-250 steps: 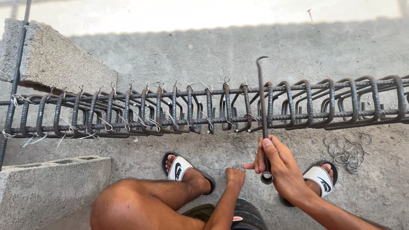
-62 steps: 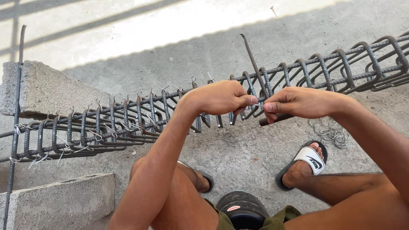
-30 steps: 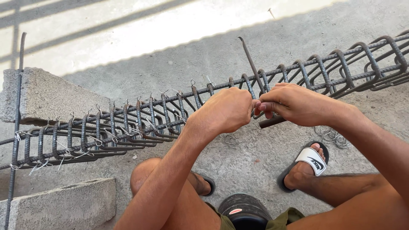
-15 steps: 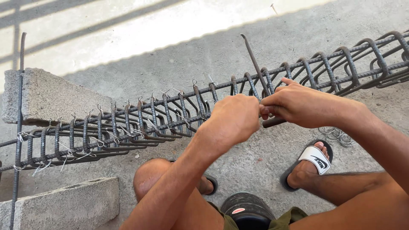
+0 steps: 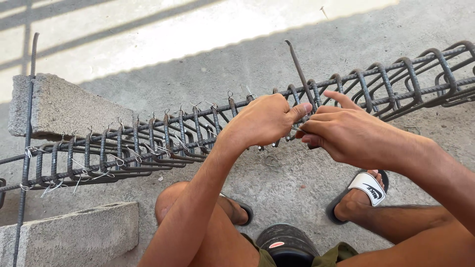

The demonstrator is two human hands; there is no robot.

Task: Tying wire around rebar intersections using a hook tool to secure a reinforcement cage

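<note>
At the rebar cage (image 5: 148, 143) running nine to two o'clock, our left hand (image 5: 262, 121) and right hand (image 5: 341, 133) pinch thin tie wire (image 5: 295, 129) beside the hooked twisting tool (image 5: 298, 69); over-twisting could snap it, its sharp ends pricking fingers.

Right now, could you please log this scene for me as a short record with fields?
Setting: concrete floor, partly sunlit
Main thing: rebar cage lying across concrete blocks
Left hand: on the cage's top bar, fingertips meeting the right hand
Right hand: pinching at the same spot, beside a hooked metal tool
Ties: thin wire twists along the cage
Footwear: sandals
</note>
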